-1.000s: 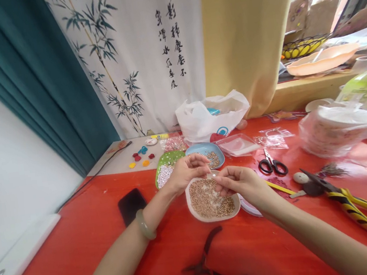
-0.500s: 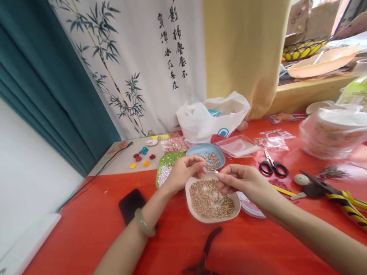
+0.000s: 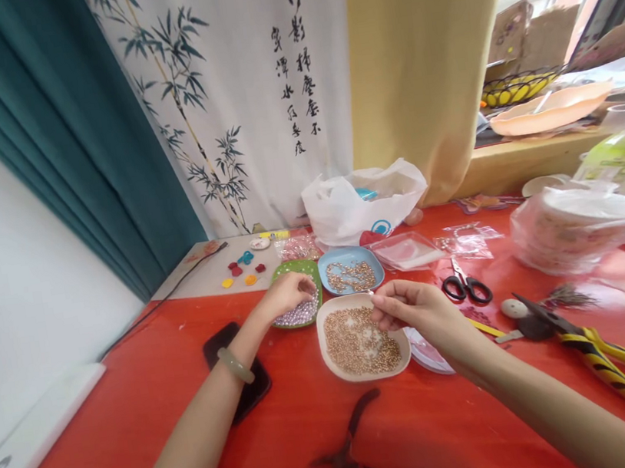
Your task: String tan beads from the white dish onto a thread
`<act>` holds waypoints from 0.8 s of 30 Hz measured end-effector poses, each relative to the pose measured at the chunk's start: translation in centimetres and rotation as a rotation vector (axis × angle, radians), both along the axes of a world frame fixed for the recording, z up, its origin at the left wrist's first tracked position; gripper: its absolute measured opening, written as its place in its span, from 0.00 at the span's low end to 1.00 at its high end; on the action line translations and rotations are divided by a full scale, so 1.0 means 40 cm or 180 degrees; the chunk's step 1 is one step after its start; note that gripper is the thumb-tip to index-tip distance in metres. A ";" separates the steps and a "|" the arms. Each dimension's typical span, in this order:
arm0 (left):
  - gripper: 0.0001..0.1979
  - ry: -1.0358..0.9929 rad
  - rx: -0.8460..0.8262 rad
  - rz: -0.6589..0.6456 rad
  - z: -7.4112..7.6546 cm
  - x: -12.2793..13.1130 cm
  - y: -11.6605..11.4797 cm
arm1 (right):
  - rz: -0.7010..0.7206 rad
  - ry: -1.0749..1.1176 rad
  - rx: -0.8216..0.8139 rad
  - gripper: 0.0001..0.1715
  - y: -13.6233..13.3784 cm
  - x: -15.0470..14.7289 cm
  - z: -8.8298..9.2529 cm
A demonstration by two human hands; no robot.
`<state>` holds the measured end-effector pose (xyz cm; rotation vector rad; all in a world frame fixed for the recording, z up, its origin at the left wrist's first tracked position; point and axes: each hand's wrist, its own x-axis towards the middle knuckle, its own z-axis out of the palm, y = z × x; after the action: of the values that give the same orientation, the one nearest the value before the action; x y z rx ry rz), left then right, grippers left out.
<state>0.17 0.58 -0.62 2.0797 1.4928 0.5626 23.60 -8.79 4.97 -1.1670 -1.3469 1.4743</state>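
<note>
My left hand [image 3: 286,294], with a jade bangle on its wrist, reaches into the green dish [image 3: 301,268] of pale pearly beads, fingers curled down among the beads. My right hand [image 3: 413,310] hovers over the far right edge of the white dish [image 3: 330,355] full of small copper-coloured beads. Its thumb and forefinger pinch something thin and tiny, perhaps a pin or thread, too small to name. A blue dish [image 3: 332,260] with gold-toned pieces stands just behind the white one.
Dark pliers [image 3: 359,460] lie near the front edge of the red table [image 3: 115,447]. A black phone [image 3: 238,368] lies under my left forearm. Scissors [image 3: 465,286], yellow-handled cutters [image 3: 614,358], clear bags, a white plastic bag [image 3: 363,200] and wrapped plates [image 3: 575,224] fill the right and back.
My left hand has left the right hand and swung left to the green dish of pearly beads. The right hand holds its pinch in nearly the same place.
</note>
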 end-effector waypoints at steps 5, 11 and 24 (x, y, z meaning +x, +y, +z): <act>0.09 0.0034 -0.0128 -0.0142 -0.005 -0.002 0.002 | 0.0032 -0.0007 0.0052 0.11 -0.002 0.002 -0.002; 0.04 -0.0112 -0.0085 -0.0002 -0.001 0.006 -0.005 | 0.0051 0.0014 0.0013 0.11 -0.001 0.001 -0.003; 0.11 -0.3487 -0.1248 -0.0057 0.128 0.127 -0.116 | 0.0089 0.0157 -0.0040 0.12 -0.022 -0.008 0.025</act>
<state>5.23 -4.05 4.51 1.1167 0.8169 1.0613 23.28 -9.68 5.96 -1.1167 -1.3270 1.5236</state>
